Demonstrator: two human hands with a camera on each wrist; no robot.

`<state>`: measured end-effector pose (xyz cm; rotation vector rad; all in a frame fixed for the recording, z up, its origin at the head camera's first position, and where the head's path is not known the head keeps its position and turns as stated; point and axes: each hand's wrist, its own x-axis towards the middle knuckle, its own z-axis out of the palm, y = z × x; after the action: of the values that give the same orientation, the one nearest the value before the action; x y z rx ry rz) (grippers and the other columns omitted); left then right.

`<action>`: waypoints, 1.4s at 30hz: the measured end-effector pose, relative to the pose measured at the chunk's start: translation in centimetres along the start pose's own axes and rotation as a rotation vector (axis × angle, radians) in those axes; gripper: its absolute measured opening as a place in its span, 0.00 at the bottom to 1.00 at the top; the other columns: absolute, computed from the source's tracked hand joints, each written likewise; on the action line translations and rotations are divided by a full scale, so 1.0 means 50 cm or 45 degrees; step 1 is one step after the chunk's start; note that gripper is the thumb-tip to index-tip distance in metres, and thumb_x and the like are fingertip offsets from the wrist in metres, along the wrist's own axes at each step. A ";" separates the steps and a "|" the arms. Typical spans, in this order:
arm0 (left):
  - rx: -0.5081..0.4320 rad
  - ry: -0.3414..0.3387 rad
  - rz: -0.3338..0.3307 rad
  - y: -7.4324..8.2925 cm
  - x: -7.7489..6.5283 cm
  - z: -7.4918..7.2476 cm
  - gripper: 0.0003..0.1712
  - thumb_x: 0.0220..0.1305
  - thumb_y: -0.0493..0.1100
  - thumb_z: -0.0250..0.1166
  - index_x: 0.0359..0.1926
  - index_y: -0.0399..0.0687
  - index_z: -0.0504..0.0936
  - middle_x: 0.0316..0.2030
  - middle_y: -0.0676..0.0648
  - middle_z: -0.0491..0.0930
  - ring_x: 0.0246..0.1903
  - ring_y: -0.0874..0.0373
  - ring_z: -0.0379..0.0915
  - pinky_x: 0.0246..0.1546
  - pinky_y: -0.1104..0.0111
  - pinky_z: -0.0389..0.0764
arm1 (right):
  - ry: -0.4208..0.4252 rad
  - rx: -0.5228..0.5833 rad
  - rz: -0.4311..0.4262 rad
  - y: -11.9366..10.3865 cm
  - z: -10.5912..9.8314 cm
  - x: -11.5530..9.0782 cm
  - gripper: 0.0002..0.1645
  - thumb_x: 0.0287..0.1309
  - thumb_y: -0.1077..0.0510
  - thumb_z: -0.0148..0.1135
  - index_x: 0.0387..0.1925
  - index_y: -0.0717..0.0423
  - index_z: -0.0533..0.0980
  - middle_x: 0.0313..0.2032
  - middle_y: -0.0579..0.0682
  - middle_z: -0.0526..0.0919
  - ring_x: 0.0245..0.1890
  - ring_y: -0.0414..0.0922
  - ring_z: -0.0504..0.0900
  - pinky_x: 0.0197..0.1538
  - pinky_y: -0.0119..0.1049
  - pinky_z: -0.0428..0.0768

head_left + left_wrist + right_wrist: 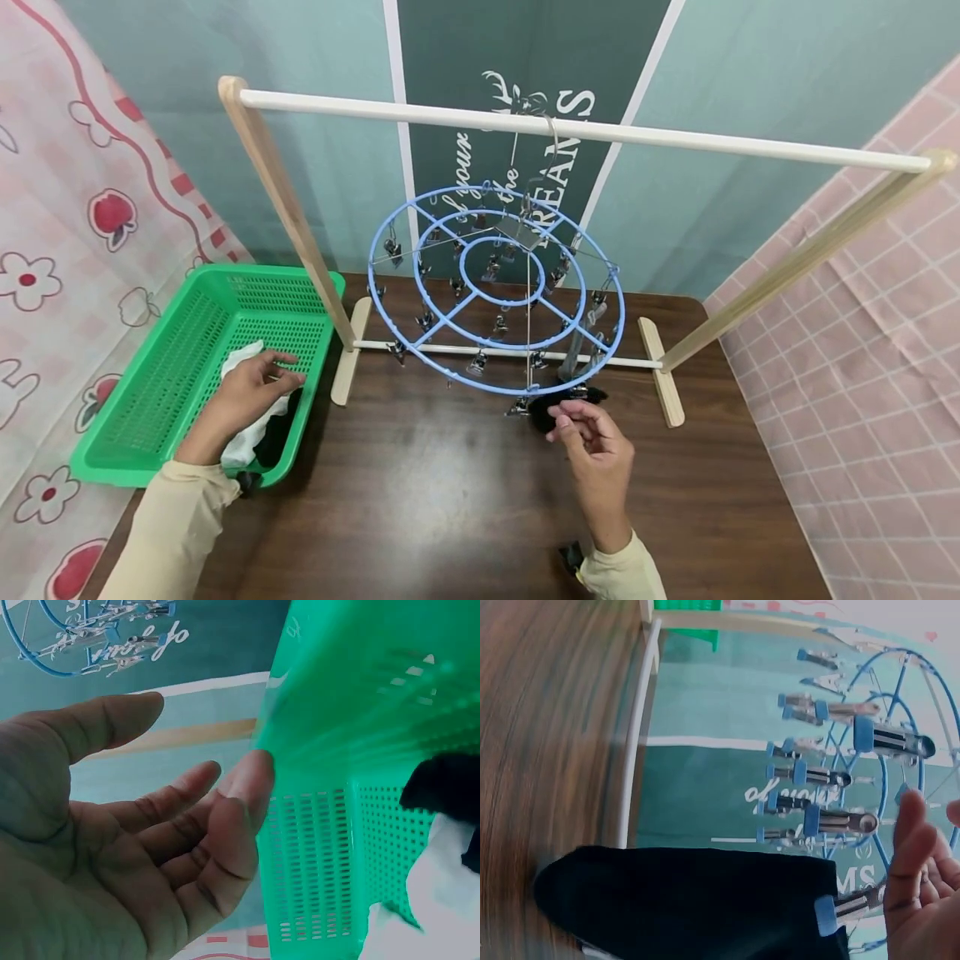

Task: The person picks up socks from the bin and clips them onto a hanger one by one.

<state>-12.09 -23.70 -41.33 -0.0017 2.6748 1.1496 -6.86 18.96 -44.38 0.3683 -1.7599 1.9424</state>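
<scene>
My left hand [251,396] hovers over the green basket [187,333], its fingers loosely bent and holding nothing. Below it in the basket lie white cloth [243,446] and black cloth [279,429]. A black sock [697,900] hangs from a metal clip with blue tips [847,906], at the near right side of the round blue hanger [491,387]. Beside that clip is my right hand [600,450]; its thumb and fingers are loosely bent, with nothing seen between them. In the head view this hand partly covers the sock.
The hanger hooks over the white rail [360,110] of a wooden stand [288,208]. Several unloaded clips [477,362] dangle from its rings. A grey translucent item [581,342] hangs at its right. Brown table [420,492] lies below, between patterned side cloths.
</scene>
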 end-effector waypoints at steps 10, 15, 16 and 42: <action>0.160 -0.127 -0.070 -0.009 0.038 -0.017 0.30 0.70 0.51 0.57 0.60 0.28 0.68 0.45 0.31 0.78 0.42 0.39 0.77 0.37 0.52 0.78 | -0.222 -0.208 0.216 0.008 0.025 0.000 0.26 0.55 0.77 0.60 0.58 0.71 0.71 0.48 0.69 0.79 0.29 0.38 0.82 0.28 0.24 0.75; 0.181 -0.216 -0.065 -0.021 0.050 -0.019 0.26 0.71 0.46 0.55 0.58 0.27 0.69 0.44 0.30 0.79 0.40 0.41 0.78 0.37 0.52 0.78 | -0.286 -0.148 0.336 0.008 0.029 0.003 0.29 0.58 0.76 0.58 0.62 0.67 0.68 0.52 0.66 0.77 0.24 0.42 0.81 0.30 0.31 0.80; 0.172 -0.235 -0.067 -0.021 0.052 -0.019 0.25 0.72 0.45 0.55 0.58 0.26 0.69 0.44 0.30 0.79 0.40 0.41 0.78 0.37 0.52 0.78 | -0.298 -0.119 0.348 0.009 0.029 0.004 0.30 0.58 0.76 0.58 0.63 0.67 0.68 0.52 0.66 0.77 0.24 0.43 0.81 0.31 0.32 0.80; 0.048 -0.542 -0.135 -0.068 0.084 -0.004 0.11 0.72 0.31 0.45 0.33 0.34 0.72 0.21 0.47 0.65 0.20 0.57 0.63 0.21 0.64 0.67 | -0.580 0.257 0.291 0.015 0.037 0.020 0.20 0.59 0.75 0.58 0.52 0.80 0.68 0.39 0.48 0.80 0.25 0.36 0.76 0.24 0.32 0.77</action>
<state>-15.90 -25.80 -44.51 0.0959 2.2901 0.9437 -8.33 17.27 -44.28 0.7601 -1.9512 2.3502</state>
